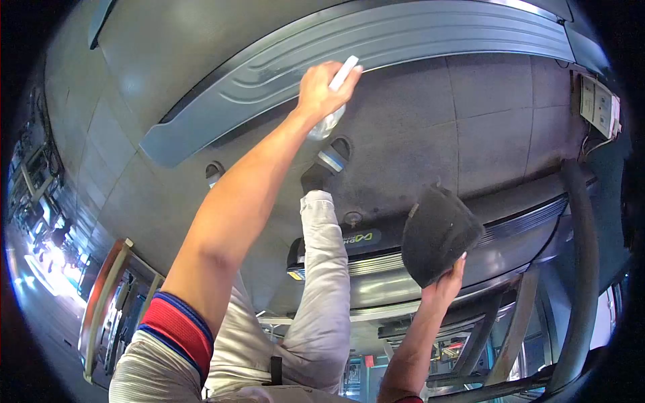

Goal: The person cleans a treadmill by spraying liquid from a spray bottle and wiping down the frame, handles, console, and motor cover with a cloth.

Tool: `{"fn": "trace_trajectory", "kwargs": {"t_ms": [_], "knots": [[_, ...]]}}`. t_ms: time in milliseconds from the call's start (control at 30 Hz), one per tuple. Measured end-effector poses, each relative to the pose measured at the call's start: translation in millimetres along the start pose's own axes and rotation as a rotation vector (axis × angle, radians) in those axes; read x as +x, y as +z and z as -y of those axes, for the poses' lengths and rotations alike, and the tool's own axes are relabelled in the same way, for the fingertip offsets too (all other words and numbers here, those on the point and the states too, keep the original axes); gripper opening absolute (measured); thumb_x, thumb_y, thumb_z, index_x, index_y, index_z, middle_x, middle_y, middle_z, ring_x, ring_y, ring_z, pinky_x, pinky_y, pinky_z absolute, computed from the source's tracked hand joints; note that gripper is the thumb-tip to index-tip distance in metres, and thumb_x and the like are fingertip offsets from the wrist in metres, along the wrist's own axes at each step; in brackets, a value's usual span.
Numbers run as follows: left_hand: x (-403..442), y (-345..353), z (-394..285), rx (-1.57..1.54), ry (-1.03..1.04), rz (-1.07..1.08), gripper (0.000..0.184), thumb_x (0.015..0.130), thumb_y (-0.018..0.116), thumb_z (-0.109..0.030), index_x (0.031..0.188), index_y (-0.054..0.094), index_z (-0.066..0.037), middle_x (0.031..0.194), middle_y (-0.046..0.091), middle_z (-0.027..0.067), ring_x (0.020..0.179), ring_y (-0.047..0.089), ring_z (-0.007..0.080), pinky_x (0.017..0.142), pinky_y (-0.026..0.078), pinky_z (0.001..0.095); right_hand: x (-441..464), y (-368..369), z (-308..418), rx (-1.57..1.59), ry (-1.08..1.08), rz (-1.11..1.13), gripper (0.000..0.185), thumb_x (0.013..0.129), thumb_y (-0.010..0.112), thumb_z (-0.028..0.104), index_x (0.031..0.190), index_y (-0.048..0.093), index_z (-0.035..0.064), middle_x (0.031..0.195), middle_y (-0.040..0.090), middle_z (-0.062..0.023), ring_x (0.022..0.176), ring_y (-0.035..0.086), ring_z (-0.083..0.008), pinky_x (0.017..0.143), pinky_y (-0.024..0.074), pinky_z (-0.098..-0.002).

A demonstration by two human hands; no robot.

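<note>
My left hand [321,87] is wrapped round a spray bottle [327,125] with a white head and a clear body, partly hidden by the fingers. It is held out in front of a long grey ribbed side rail [416,33], which looks like part of a treadmill. On the right, my right hand [449,283] grips a dark, bunched cloth [440,235] by its lower edge. The cloth hangs in front of a second machine's dark front with a green logo [359,238].
Grey floor tiles [490,127] lie between the two machines, with my sandalled foot [334,156] on them. A white box with cables [599,107] is at the far right. Dark metal tubes [581,269] rise at the lower right. Another machine's frame [101,302] stands at the left.
</note>
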State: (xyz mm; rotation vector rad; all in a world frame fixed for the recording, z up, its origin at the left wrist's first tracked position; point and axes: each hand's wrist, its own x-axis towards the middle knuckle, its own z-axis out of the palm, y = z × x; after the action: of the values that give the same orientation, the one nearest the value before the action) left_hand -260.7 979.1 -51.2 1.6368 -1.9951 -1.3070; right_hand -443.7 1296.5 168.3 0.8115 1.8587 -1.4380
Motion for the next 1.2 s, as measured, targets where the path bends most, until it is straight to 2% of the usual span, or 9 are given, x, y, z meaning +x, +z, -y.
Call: {"fn": "trace_trajectory", "kwargs": {"t_ms": [300,400,500,567,800,833,1033,1100,1200], "knots": [[-56,-2,-41,-0.063,0.039,0.105,0.047,0.090,0.067,-0.049,0.083,0.070,-0.002,0.082,0.065,0.0182,0.072,0.065,0.0372,0.064,0.050,0.0466,-25,113,70,-0.237,-0.608,-0.088,0.063,0.101,0.061,0.038,0.145,0.042,-0.0027,0.140,0.054,-0.0150,0.120,0.055,-0.0198,0.103,0.0425,-0.0315],[-122,-31,-36,-0.095,-0.023,0.223,0.043,0.089,0.070,-0.045,0.090,0.069,-0.003,0.085,0.067,0.0179,0.077,0.067,0.0373,0.066,0.052,0.0444,-13,166,52,-0.770,-0.781,0.068,0.057,0.103,0.057,0.031,0.145,0.042,-0.0036,0.138,0.054,-0.0218,0.111,0.058,-0.0237,0.096,0.0459,-0.0367],[-177,-62,-39,-0.066,-0.129,0.374,0.041,0.087,0.073,-0.042,0.093,0.067,-0.002,0.089,0.069,0.0182,0.082,0.069,0.0375,0.071,0.054,0.0438,-18,264,1,-0.865,-0.996,0.631,0.069,0.098,0.063,0.024,0.149,0.031,-0.0079,0.149,0.040,-0.0301,0.144,0.035,-0.0396,0.118,0.0270,-0.0449],[-209,-60,-22,-0.069,-0.159,0.392,0.042,0.087,0.074,-0.043,0.094,0.068,-0.002,0.093,0.069,0.0192,0.085,0.069,0.0380,0.074,0.054,0.0442,0,304,-34,-1.114,-1.376,0.624,0.088,0.093,0.068,0.031,0.155,0.018,-0.0062,0.155,0.022,-0.0376,0.144,0.026,-0.0506,0.118,0.0240,-0.0527],[-236,-60,7,-0.185,-0.165,0.319,0.046,0.092,0.064,-0.049,0.095,0.071,-0.003,0.093,0.066,0.0162,0.081,0.067,0.0357,0.073,0.054,0.0454,77,406,-103,-1.822,-1.823,0.746,0.069,0.095,0.057,0.050,0.155,0.037,0.0210,0.160,0.023,-0.0280,0.147,0.020,-0.0508,0.116,0.0185,-0.0652],[-233,-62,10,-0.201,-0.173,0.294,0.044,0.092,0.066,-0.047,0.094,0.071,-0.003,0.092,0.066,0.0155,0.080,0.067,0.0350,0.072,0.054,0.0450,112,410,-113,-1.795,-1.762,0.775,0.065,0.095,0.052,0.056,0.153,0.040,0.0288,0.161,0.025,-0.0239,0.148,0.017,-0.0502,0.116,0.0138,-0.0682],[-203,-62,32,-0.297,-0.173,0.234,0.034,0.087,0.073,-0.037,0.097,0.067,-0.005,0.093,0.064,0.0126,0.087,0.066,0.0319,0.075,0.053,0.0425,61,413,-253,-1.592,-1.649,0.251,0.073,0.096,0.054,0.043,0.156,0.030,0.0086,0.161,0.018,-0.0305,0.146,0.009,-0.0593,0.115,0.0075,-0.0721],[-214,-59,35,-0.241,-0.232,0.268,0.045,0.084,0.075,-0.037,0.115,0.063,-0.006,0.114,0.064,0.0138,0.103,0.063,0.0315,0.085,0.053,0.0431,-22,429,-294,-2.032,-1.414,0.548,0.074,0.096,0.055,0.046,0.158,0.028,0.0154,0.163,0.014,-0.0275,0.148,0.010,-0.0559,0.115,0.0083,-0.0717],[-232,-20,37,-0.713,-0.453,0.262,0.048,0.081,0.076,-0.036,0.118,0.064,-0.008,0.117,0.065,0.0142,0.106,0.064,0.0328,0.087,0.052,0.0456,-43,420,-351,-1.862,-1.651,1.126,0.067,0.099,0.051,0.047,0.157,0.030,0.0200,0.162,0.023,-0.0211,0.149,0.016,-0.0497,0.116,0.0126,-0.0697]]}}
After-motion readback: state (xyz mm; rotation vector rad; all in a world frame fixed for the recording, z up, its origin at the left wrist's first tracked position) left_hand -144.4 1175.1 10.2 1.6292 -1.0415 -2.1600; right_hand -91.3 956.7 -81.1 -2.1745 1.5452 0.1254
